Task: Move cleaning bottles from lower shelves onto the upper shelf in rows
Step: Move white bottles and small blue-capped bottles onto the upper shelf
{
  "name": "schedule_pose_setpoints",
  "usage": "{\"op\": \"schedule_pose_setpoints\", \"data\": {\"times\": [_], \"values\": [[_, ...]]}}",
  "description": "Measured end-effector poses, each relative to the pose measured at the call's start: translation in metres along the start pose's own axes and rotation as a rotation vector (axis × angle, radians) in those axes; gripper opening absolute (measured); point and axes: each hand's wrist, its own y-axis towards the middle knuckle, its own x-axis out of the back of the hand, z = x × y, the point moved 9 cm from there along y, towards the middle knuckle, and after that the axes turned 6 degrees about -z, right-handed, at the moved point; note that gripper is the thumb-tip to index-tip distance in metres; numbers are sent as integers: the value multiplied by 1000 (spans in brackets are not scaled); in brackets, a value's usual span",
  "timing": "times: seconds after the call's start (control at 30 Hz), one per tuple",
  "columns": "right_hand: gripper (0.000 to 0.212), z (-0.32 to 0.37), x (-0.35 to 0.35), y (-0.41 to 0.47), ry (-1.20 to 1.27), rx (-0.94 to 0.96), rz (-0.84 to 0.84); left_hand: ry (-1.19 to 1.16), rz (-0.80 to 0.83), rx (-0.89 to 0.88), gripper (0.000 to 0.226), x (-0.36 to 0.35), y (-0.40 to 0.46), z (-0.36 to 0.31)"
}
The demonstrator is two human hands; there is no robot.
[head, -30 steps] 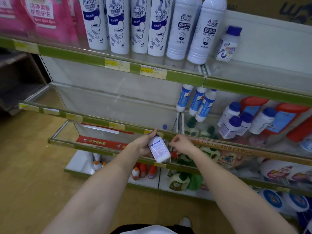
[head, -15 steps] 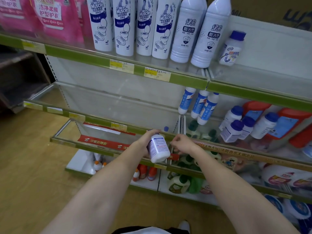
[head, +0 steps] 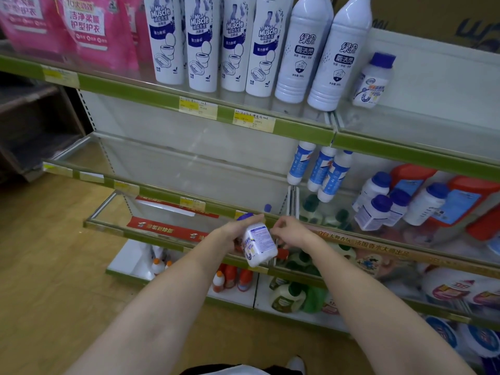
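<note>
Left hand [head: 232, 236] has its fingers wrapped around a small white bottle [head: 259, 244] with a blue cap, tilted, out in front of the lower shelf edge [head: 173, 240]. Right hand [head: 292, 234] sits just beside it, fingers curled, looks like touching nothing, hard to tell. Further up, the upper shelf [head: 297, 129] has tall white bottles [head: 254, 44] lined up.

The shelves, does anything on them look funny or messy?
Yes. On the right middle shelf, three slim blue-label bottles lean against each other instead of standing straight. On the upper shelf, one small purple-capped bottle stands alone beside the tall rows.
</note>
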Motion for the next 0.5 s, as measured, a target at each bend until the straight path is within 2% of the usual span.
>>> {"op": "schedule_pose_setpoints", "data": {"times": [0.07,0.23,0.3,0.37,0.43,0.5], "values": [[14,-1,0,-1,2,0,3,-15,-38,4,37,0,0,1],[15,-6,-3,-2,27,-12,15,-213,-98,-29,26,2,-2,0],[16,-8,-5,-3,52,-16,24,-259,-146,-69,40,9,-1,1],[17,-10,-6,-6,75,-25,31,-280,-106,-73,43,6,-4,2],[14,-13,-7,-8,104,-45,47,-343,-15,-38,31,-2,-9,4],[10,-17,-9,-9,134,-62,67,-405,10,-37,28,-3,-9,4]]}}
